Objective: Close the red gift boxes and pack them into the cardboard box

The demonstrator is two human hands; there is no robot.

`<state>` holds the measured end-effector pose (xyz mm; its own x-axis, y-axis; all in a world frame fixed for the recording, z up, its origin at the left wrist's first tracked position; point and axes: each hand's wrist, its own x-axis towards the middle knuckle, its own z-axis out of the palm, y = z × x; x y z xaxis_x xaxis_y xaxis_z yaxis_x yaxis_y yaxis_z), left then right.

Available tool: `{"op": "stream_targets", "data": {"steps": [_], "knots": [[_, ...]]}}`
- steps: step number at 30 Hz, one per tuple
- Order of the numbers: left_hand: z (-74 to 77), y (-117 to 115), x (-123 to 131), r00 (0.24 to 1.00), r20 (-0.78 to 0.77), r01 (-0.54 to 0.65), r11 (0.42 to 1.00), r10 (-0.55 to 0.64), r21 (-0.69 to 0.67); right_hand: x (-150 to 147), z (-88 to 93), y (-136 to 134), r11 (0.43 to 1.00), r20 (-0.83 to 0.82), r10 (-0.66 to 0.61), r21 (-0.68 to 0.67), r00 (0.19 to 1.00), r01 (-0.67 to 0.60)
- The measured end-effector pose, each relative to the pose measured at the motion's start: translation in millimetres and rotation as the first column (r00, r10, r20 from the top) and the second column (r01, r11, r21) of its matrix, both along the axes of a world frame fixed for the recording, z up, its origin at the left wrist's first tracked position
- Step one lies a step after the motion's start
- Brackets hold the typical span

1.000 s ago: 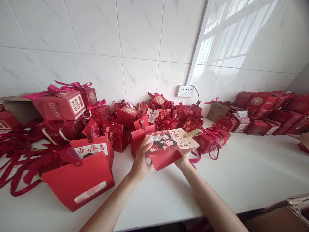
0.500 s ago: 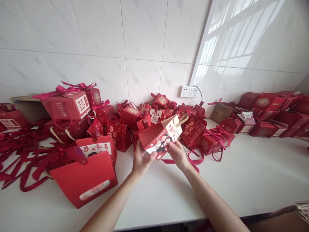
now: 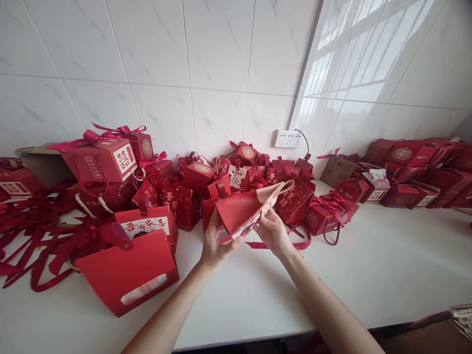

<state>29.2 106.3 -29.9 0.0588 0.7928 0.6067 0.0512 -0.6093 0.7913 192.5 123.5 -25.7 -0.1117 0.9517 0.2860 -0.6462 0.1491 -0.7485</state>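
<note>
A red gift box (image 3: 241, 209) with a cream top edge and a tan loop handle is held above the counter, tilted so its plain red side faces up. My left hand (image 3: 216, 246) grips its left end, thumb along the lower edge. On the right, my right hand (image 3: 273, 231) pinches the printed side near the cream part; some of its fingers are hidden behind the box. Just behind stand red boxes with gold lettering, one of them a box (image 3: 295, 199) at the right. A dark pink ribbon (image 3: 295, 244) lies on the counter beyond my right hand.
A large red gift box (image 3: 131, 273) stands at the front left, beside a heap of ribbons (image 3: 33, 241). More boxes (image 3: 411, 155) are stacked at the right. A power socket (image 3: 286, 139) is on the tiled wall above the white counter (image 3: 387, 265).
The held box has been tipped, so its printed front now faces lower and its plain red side shows more. Both hands keep their hold and have turned slightly with it.
</note>
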Motion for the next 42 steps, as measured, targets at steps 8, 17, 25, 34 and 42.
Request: {"op": "stream_targets", "data": {"steps": [8,17,25,34,42], "knots": [[-15.9,4.0,-1.2,0.984,-0.171,0.087,0.966,-0.046,0.242,1.1,4.1,0.3,0.999,-0.097,0.015,-0.028,0.995,-0.018],[-21.3,9.3,4.2,0.998,-0.028,0.055,0.990,-0.052,0.127,1.2,-8.8,6.0,0.987,-0.182,0.107,-0.103,0.977,-0.127],[-19.6,7.5,2.0,0.974,-0.209,-0.032,0.970,0.084,0.241,-3.0,-7.4,4.7,0.983,-0.169,0.113,-0.125,0.979,-0.134],[-13.1,2.4,2.6,0.984,-0.178,-0.002,0.995,0.020,0.097,-0.4,-6.6,3.6,0.989,-0.128,0.077,-0.115,0.989,-0.092],[-7.1,0.8,1.6,0.996,-0.020,0.088,0.995,-0.089,-0.036,2.7,-0.4,-3.8,0.985,-0.057,0.137,-0.098,0.989,-0.142]]}}
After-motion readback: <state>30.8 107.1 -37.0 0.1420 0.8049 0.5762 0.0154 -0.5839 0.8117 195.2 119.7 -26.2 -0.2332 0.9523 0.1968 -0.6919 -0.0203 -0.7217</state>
